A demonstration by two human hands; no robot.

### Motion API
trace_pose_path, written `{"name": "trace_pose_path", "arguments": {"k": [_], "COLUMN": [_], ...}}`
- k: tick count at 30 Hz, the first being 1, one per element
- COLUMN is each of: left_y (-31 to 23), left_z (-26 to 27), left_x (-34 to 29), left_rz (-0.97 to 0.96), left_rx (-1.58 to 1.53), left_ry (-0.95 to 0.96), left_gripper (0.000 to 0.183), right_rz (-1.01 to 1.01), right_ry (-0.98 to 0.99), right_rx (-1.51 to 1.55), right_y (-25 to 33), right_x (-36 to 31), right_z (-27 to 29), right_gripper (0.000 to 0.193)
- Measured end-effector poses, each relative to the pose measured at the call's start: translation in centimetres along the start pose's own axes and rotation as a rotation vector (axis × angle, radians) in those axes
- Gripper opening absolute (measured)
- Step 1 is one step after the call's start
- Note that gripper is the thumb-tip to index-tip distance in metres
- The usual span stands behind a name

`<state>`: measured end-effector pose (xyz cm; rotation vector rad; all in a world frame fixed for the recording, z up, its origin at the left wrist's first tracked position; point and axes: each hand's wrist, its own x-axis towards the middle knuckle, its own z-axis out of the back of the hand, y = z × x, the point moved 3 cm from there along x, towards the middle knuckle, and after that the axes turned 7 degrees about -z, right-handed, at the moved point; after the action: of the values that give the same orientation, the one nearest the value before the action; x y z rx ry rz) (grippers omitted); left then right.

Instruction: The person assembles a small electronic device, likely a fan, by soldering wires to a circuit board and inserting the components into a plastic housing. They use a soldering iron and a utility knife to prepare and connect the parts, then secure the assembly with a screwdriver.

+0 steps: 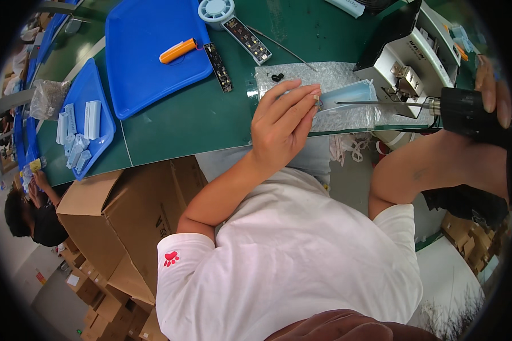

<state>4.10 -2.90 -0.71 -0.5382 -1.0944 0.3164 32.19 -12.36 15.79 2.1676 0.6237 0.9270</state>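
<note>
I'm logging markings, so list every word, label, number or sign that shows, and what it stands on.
White machine: dark lettering, not copied here.
Cardboard box: dark print, too blurred to read surely.
Left sleeve: red paw print, no words.
Pale blue piece, top edge: lettering too small to read.

**Smooth plastic, slim metal, rough cardboard**

In the upper left of the frame, the blue tray (153, 25) is of smooth plastic with soft gloss. At upper centre, the clear sheet (331, 71) looks like bumpy, shiny plastic; the light-blue casing (351, 94) is smooth plastic. At right, the black driver (463, 112) appears matt plastic, its bit (387, 103) metal. The box (145, 213) is matt cardboard; the shirt (318, 250), soft cloth.
</note>
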Motion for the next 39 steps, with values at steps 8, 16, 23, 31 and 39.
{"name": "trace_pose_path", "arguments": {"k": [8, 16, 23, 31, 39], "left_y": [-0.8, -0.6, -0.4, -1.0, -0.3], "left_z": [-0.5, -0.3, -0.1, -0.8, -1.3], "left_x": [1.4, 1.2, 1.0, 1.1, 5.5], "left_rz": [-0.044, -0.033, -0.016, -0.019, -0.05], "left_rx": [0.232, 0.103, -0.02, 0.044, -0.043], "left_ry": [0.133, 0.081, -0.041, 0.002, 0.171], "left_gripper": [0.023, 0.021, 0.026, 0.023, 0.014], "right_rz": [0.035, 0.072, 0.073, 0.054, 0.127], "right_ry": [0.056, 0.059, 0.054, 0.089, 0.047], "right_rx": [-0.012, -0.083, -0.065, -0.001, 0.079], "right_y": [1.6, -1.3, -1.9, -1.8, 6.9], "right_x": [1.6, 0.5, 0.5, -0.1, -0.7], "right_z": [0.5, -0.7, -1.1, -2.3, 1.3], "right_gripper": [0.061, 0.067, 0.069, 0.07, 0.065]}}
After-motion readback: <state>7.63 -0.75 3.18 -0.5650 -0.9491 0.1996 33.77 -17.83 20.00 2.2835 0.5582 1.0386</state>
